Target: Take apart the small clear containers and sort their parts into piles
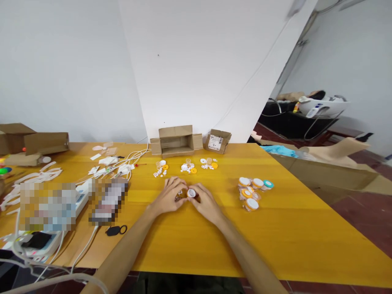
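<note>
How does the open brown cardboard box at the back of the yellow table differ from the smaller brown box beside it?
The open brown cardboard box is wider than the smaller brown cardboard box. The open box sits square with its flaps spread wide and its inside showing; the smaller box lies tilted. The smaller box bears a white printed label; the open box shows none. Both are brown cardboard on the yellow table.

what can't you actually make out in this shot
Head view only:
- Small white round cap: its lower part is hidden between the left hand and right hand.
- Tiny white and orange plastic parts: too small to identify.
- Two pixelated patches: blurred out.
- Both forearms: cut off by the bottom edge.
</note>
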Demonstrator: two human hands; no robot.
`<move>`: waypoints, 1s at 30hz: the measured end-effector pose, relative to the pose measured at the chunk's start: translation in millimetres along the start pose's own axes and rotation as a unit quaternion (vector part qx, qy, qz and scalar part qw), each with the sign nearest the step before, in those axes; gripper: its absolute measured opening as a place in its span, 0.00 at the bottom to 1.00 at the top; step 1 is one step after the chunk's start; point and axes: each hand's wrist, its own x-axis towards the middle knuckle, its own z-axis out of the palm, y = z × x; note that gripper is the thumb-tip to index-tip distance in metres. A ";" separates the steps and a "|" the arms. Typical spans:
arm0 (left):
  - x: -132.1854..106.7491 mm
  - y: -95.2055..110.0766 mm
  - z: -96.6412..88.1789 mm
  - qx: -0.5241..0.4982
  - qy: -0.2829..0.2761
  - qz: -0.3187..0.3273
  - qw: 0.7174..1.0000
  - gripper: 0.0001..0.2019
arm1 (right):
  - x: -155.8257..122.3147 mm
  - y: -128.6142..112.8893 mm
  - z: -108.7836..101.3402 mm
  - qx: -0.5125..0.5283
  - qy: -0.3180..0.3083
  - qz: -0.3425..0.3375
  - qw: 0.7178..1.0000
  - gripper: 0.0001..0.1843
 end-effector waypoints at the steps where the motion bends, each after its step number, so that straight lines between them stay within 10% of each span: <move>1: 0.5 1.7 1.4 0.002 -0.001 0.000 1.000 0.10 | 1.0 -0.5 0.8 0.028 0.001 0.013 1.000 0.10; 9: 1.6 1.7 11.5 0.045 0.037 -0.019 0.998 0.08 | 4.7 -0.7 6.8 0.252 -0.003 0.127 0.959 0.18; 30: 3.9 1.5 13.0 -0.001 0.061 -0.048 0.997 0.05 | 5.3 -3.5 6.6 0.268 0.006 0.136 0.954 0.17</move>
